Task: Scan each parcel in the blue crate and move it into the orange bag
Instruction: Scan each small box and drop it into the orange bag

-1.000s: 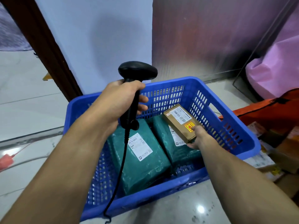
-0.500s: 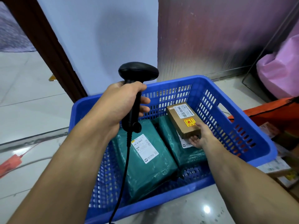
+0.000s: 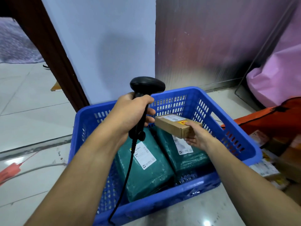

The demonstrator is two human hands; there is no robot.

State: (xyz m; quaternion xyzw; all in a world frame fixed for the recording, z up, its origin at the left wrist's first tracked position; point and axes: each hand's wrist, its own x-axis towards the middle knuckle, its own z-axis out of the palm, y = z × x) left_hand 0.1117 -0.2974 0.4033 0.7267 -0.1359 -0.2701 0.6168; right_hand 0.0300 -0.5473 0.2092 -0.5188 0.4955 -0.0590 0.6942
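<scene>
My left hand [image 3: 130,111] grips a black barcode scanner [image 3: 143,101] upright over the blue crate [image 3: 236,144]; its cord hangs down to the floor. A small brown cardboard box [image 3: 174,126] with a white label and a yellow-red sticker is lifted above the crate, gripped at its near end by my right hand [image 3: 198,136]. The box's far end sits just right of the scanner handle. Two green wrapped parcels lie in the crate, one at the left [image 3: 143,168] and one at the right [image 3: 184,152], each with a white label. The orange bag [image 3: 268,121] lies open to the right of the crate.
Several parcels [image 3: 268,167] lie in the orange bag's opening. A pink sack [image 3: 276,75] stands at the back right by a metal wall. A dark door frame [image 3: 53,54] is at the back left. A red tag [image 3: 9,172] and grey cable lie on the tiled floor.
My right hand has lifted the brown box up out of the crate and tilted it flatter, toward the scanner. My left hand and scanner have held about steady.
</scene>
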